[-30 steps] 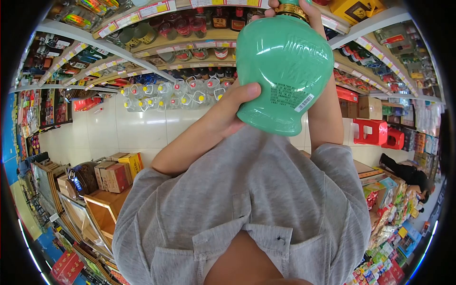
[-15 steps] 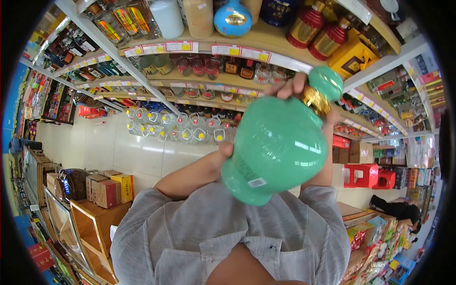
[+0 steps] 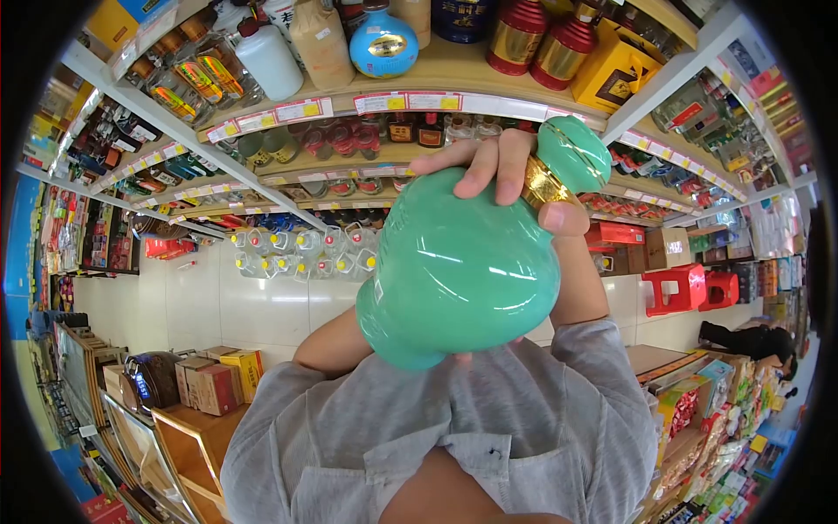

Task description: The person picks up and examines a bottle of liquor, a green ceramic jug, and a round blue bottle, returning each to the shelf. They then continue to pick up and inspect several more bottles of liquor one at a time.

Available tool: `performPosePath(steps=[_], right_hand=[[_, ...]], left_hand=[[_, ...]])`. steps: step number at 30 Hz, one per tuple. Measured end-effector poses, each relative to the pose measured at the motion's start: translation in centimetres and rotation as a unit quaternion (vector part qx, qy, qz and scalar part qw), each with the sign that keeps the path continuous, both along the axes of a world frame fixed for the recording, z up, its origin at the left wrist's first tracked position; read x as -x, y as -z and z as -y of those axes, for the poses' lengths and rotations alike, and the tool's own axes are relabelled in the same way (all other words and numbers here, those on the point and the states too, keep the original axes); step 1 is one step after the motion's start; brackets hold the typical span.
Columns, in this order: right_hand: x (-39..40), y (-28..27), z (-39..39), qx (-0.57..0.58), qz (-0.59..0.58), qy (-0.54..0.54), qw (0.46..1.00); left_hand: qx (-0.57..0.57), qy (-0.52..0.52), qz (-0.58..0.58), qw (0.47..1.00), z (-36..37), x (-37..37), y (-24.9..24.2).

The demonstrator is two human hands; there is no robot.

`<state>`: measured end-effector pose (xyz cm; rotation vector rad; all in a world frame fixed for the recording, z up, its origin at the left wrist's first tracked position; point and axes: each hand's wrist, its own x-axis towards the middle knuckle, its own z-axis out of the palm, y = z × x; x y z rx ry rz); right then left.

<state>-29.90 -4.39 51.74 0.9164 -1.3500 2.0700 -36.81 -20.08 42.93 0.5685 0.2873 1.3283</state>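
Observation:
A large glossy green liquor bottle [image 3: 463,262] with a gold neck band and a round green stopper is held tilted in front of my chest, its stopper toward the upper right. My right hand [image 3: 502,170] grips it at the shoulder and neck, with fingers spread over the top and the thumb below the gold band. Most of my left hand [image 3: 463,357] is hidden behind the bottle's lower body. Only bits of its fingers show under the bottle, whose base end points to the lower left.
Ahead, a shelf [image 3: 419,80] carries a blue round bottle [image 3: 384,44], red bottles [image 3: 517,35] and a yellow box [image 3: 615,65]. Clear jugs [image 3: 305,253] stand on the floor. Red stools [image 3: 676,290] are at right, and cartons [image 3: 209,384] on a wooden cabinet at left.
The bottle has shifted left and turned, so its barcode label has rotated to the left edge. My left hand has slipped from its base side to behind and below it.

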Motion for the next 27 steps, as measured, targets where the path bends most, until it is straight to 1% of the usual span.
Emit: performPosePath(steps=[2,4,7,8,9,10,12,13,14,15,16,18,20,21,24,25,27], right_hand=[[-0.2,-0.2,-0.3,-0.011,-0.01,0.0,1.0],[-0.7,-0.9,-0.3,-0.025,0.003,0.024,0.999],[-1.8,-2.6,-1.5,-0.072,0.032,0.098,0.992],[-2.1,-3.4,-1.9,-0.093,0.043,0.126,0.987],[-2.5,-4.3,-2.0,-0.082,0.067,0.162,0.981],[-2.7,-5.1,-2.5,-0.098,0.091,0.22,0.966],[-2.9,-6.5,-3.4,-0.127,0.139,0.333,0.924],[-2.6,-6.9,-3.8,-0.142,0.139,0.38,0.903],[-2.1,-7.4,-4.4,-0.157,0.137,0.427,0.88],[-1.4,-7.9,-5.0,-0.172,0.134,0.474,0.853],[-0.5,-7.9,-5.8,-0.184,0.126,0.507,0.833],[1.7,-6.9,-8.0,-0.207,0.108,0.572,0.786],[3.9,-5.4,-10.6,-0.208,0.079,0.605,0.764],[4.8,-5.0,-11.6,-0.208,0.063,0.622,0.753],[6.5,-4.7,-12.4,-0.241,0.078,0.668,0.7],[6.9,-4.9,-12.4,-0.244,0.076,0.682,0.686],[7.5,-5.2,-12.8,-0.253,0.109,0.697,0.662]], left_hand=[[-0.007,-0.016,-0.003,1.0,-0.6,0.6,-0.5],[-0.011,-0.03,-0.002,0.999,-1.3,1.1,-1.1],[-0.013,-0.076,0.006,0.997,-1.8,2.0,-1.8],[-0.011,-0.105,0.012,0.994,-1.7,2.6,-2.0],[-0.006,-0.13,0.024,0.991,-1.5,3.1,-2.0],[0.0,-0.151,0.039,0.988,-1.3,3.5,-1.8],[0.023,-0.148,0.102,0.983,-1.0,4.0,-1.1],[0.034,-0.131,0.144,0.98,-0.9,4.2,-1.0],[0.029,-0.185,0.065,0.98,-1.3,4.1,-1.0],[0.023,-0.237,-0.014,0.971,-2.3,3.8,-2.1],[0.016,-0.286,-0.093,0.953,-3.5,3.5,-3.1],[0.017,-0.321,-0.109,0.941,-5.9,4.0,-3.6],[-0.002,-0.345,-0.121,0.931,-9.5,5.2,-2.4],[0.022,-0.362,-0.117,0.924,-11.2,5.6,-1.8],[0.036,-0.347,-0.19,0.918,-13.0,5.7,-3.0],[0.031,-0.354,-0.191,0.915,-13.2,5.5,-3.8],[0.005,-0.357,-0.179,0.917,-14.4,6.1,-3.4]])
